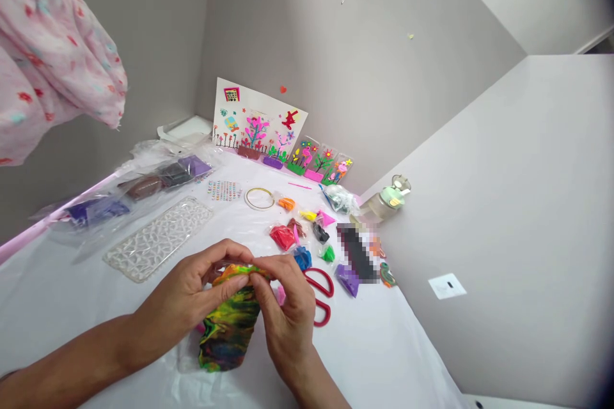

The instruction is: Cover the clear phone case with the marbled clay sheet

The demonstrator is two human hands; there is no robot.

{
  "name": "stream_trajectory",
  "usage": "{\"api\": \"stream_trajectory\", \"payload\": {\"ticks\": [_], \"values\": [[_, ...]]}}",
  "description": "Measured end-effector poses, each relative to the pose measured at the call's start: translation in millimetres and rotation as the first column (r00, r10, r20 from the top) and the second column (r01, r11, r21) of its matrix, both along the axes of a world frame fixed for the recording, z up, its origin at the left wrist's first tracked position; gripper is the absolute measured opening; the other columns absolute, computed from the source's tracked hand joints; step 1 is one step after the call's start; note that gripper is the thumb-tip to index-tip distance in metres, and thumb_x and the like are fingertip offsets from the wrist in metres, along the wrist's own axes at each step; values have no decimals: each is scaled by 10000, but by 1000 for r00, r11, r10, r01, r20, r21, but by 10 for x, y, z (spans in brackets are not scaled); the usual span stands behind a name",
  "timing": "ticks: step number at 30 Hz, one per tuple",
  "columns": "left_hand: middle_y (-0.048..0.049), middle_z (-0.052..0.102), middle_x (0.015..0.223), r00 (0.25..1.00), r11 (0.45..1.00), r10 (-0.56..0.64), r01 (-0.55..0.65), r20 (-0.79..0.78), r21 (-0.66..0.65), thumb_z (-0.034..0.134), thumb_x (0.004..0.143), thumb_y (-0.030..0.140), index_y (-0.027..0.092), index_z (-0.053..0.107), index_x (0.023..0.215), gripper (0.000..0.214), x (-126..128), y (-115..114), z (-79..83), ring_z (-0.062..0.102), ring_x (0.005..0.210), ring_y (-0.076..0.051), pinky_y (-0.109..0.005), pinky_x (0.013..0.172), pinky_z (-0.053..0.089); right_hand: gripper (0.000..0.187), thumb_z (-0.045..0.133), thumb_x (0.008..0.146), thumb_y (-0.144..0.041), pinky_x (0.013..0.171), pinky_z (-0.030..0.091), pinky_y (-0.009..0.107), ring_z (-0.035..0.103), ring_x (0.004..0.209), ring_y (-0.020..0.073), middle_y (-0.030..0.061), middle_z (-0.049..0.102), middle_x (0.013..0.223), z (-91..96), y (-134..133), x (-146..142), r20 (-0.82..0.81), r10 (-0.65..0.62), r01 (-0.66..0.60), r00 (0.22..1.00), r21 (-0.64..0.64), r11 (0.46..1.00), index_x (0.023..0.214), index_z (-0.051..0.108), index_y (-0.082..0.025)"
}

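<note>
View: head camera, looking down at both hands over the surface (384, 345).
Marbled slab: a soft-looking, clay-like piece (228, 332), streaked yellow, green, orange and dark, held upright or tilted near the front of the surface, between the hands.
Left grip: left hand (206, 291) closed on the slab's upper edge, thumb in front.
Right grip: right hand (290, 307) pinching the same edge, its fingertips meeting the left ones.
Hidden at the slab: part of the top edge, under fingers; its backing cannot be made out.
Pink bit: a scrap (281, 294) mostly covered by the right hand; shape unclear.
Scissors: red handles (327, 296) show; the rest is behind the right hand.
Blurred patch: dark oblong (357, 252), pixelated, identity lost.
Bagged blocks: brown, black and purple, dimmed by crinkled plastic bags (144, 185).
Cut off: pink floral cloth (57, 57) at upper left; forearms at the lower edge.
Surface: white covering; clear lattice-patterned case (158, 239) at left, bangle (273, 198) farther back, small packets in red (283, 238), blue (302, 258), purple (348, 280) and other colours at centre right.
Far edge: decorated board (259, 121) leaning on the wall, small flowered panels (319, 163) beside it, bottle (391, 198) to the right.
Room: plain grey wall (336, 45), pale wall plate (448, 286) at right.
</note>
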State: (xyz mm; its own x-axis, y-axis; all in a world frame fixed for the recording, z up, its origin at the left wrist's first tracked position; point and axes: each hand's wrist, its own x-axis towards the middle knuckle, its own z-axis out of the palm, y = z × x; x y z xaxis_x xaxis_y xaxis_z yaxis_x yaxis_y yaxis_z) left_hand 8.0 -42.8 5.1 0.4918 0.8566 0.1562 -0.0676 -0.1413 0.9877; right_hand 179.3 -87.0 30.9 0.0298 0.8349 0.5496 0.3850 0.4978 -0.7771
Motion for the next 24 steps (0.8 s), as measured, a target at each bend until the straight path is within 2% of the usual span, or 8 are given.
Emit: {"api": "stream_trajectory", "payload": {"ticks": [8,13,17,24], "values": [[43,643,1026,999,996,-37,40,37,-80,646,983,412,335,623,1095,137,-6,-9,-40,646,963,-139,-185,836,515,215,652,906,-43,689,530,240,649,758,141,27,691,854,-3,9,6,16,19,-20,1000,31,999,961,755,-223],[48,663,1038,998,993,-50,55,47,-109,645,982,429,353,617,1104,147,-4,-10,-22,658,964,-144,-191,830,518,237,696,900,-113,702,512,229,629,757,129,-9,704,867,-32,9,33,-78,7,-11,997,-51,999,1074,733,-270],[58,663,1019,998,998,-6,10,58,-64,666,971,402,371,650,1088,122,-2,-7,22,652,958,-132,-167,826,506,181,699,900,-125,705,504,226,614,754,122,-21,691,857,-53,-1,47,-155,17,-36,988,-124,992,1007,731,-268],[51,656,979,998,996,30,-35,60,84,656,979,329,373,715,1045,99,13,21,67,628,925,-120,-150,821,480,113,714,895,-138,698,500,241,620,754,131,-9,694,829,-47,14,39,-161,14,-36,987,-138,990,931,746,-241]]}}
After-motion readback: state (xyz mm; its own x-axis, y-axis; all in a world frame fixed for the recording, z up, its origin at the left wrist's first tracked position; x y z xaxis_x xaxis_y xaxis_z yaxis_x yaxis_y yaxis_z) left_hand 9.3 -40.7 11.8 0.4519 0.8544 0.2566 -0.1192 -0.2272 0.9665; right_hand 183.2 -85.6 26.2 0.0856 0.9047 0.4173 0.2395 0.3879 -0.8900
